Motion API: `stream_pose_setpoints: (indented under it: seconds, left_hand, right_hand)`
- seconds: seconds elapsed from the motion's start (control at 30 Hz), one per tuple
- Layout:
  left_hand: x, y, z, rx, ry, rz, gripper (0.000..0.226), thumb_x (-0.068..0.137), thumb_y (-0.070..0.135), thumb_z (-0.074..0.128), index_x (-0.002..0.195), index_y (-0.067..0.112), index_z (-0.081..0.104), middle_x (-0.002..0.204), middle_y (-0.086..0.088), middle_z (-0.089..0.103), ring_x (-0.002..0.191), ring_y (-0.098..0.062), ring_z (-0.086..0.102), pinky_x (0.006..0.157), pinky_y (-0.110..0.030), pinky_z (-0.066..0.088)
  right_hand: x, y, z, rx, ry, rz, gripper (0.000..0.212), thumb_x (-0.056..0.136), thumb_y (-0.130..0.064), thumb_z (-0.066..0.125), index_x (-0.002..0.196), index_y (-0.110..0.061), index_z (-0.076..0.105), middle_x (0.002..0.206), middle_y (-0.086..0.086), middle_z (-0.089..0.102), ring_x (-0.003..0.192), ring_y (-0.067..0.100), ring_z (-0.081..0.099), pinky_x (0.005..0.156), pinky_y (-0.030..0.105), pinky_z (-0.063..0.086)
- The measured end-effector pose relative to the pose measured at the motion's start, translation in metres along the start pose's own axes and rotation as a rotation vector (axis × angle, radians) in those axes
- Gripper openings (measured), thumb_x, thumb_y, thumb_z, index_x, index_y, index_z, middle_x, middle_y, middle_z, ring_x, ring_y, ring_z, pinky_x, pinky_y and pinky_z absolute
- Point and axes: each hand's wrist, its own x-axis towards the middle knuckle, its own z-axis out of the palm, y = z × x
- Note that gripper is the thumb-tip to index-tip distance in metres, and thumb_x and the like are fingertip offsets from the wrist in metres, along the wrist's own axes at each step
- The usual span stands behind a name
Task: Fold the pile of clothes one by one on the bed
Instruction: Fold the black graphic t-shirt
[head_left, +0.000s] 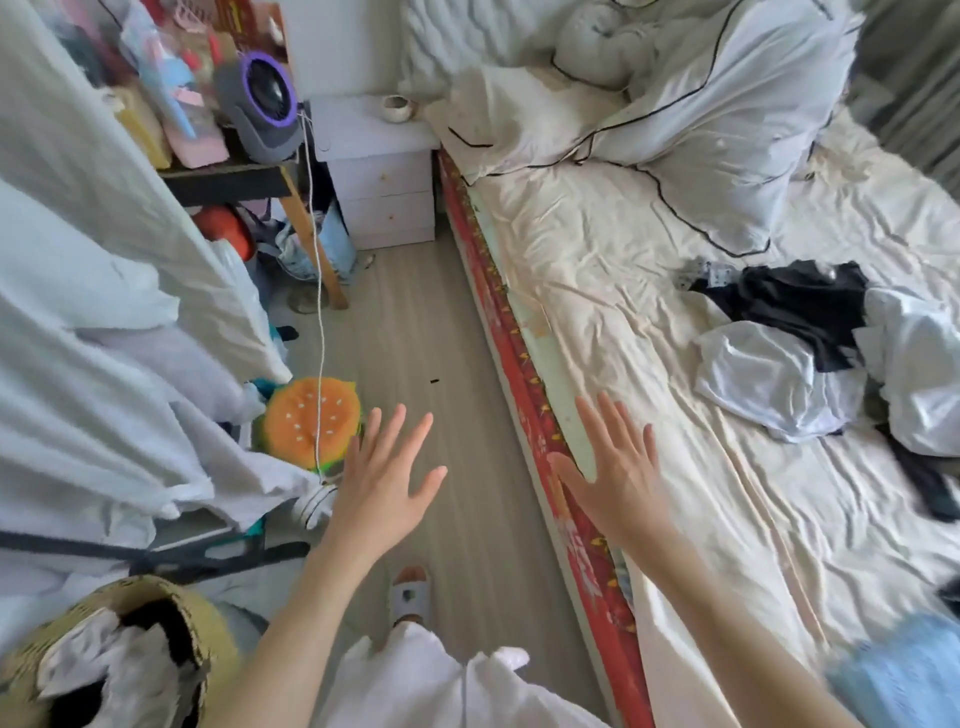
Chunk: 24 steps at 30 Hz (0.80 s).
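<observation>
Clothes (831, 353) piled (bed (597, 291)), untouched.

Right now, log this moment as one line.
left hand: open, over floor | right hand: open, at bed edge | clothes pile: unfolded, untouched on bed

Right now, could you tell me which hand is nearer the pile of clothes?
Right hand, over the bed edge, pile of clothes beyond. Left hand is over the floor.
</observation>
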Motion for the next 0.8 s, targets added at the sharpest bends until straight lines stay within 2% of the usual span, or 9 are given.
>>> stream_pose_setpoints:
  seconds: [0.17,0.33,0.57,0.7,0.8]
  left_hand:
    - [0.089,-0.018,-0.022,0.060,-0.095,0.165,0.063,0.095,0.048,0.043,0.151,0.028,0.021,0.160,-0.003,0.009,0.147,-0.025,-0.001,0.117,-0.042,0.010]
    - [0.164,-0.006,-0.015,0.093,-0.209,0.327,0.063,0.095,0.048,0.042,0.151,0.029,0.020,0.160,-0.003,0.009,0.147,-0.025,-0.003,0.116,-0.042,0.007]
    - [0.265,0.033,0.025,0.179,-0.366,0.465,0.064,0.095,0.052,0.036,0.151,0.034,0.010,0.160,0.000,0.000,0.146,-0.020,-0.012,0.117,-0.043,-0.002]
    - [0.332,0.072,0.054,0.230,-0.448,0.492,0.064,0.096,0.052,0.034,0.151,0.033,0.009,0.160,0.002,-0.003,0.146,-0.020,-0.014,0.117,-0.042,-0.005]
    - [0.384,0.111,0.079,0.280,-0.549,0.504,0.063,0.098,0.050,0.032,0.152,0.032,0.006,0.160,0.002,-0.007,0.146,-0.020,-0.015,0.117,-0.042,-0.006]
  right_hand:
    - [0.044,-0.014,0.003,0.008,0.052,0.150,0.076,0.084,-0.068,0.019,0.151,-0.032,0.015,0.159,0.000,0.014,0.148,0.018,0.002,0.116,0.038,-0.008]
    - [0.076,-0.003,0.001,0.014,0.093,0.320,0.068,0.092,-0.055,0.041,0.151,-0.031,0.017,0.159,0.002,0.015,0.148,0.020,0.003,0.117,0.039,-0.006]
    - [0.128,0.057,-0.002,0.017,0.102,0.532,0.069,0.093,-0.053,0.045,0.151,-0.027,0.017,0.159,0.003,0.012,0.148,0.021,0.005,0.118,0.042,-0.002]
    - [0.169,0.110,-0.001,0.072,0.066,0.626,0.069,0.093,-0.055,0.041,0.151,-0.029,0.013,0.160,0.000,0.009,0.148,0.018,0.003,0.118,0.040,-0.003]
    - [0.197,0.157,-0.008,0.086,0.056,0.701,0.070,0.093,-0.056,0.041,0.151,-0.027,0.015,0.159,0.000,0.013,0.147,0.018,0.007,0.118,0.040,0.002]
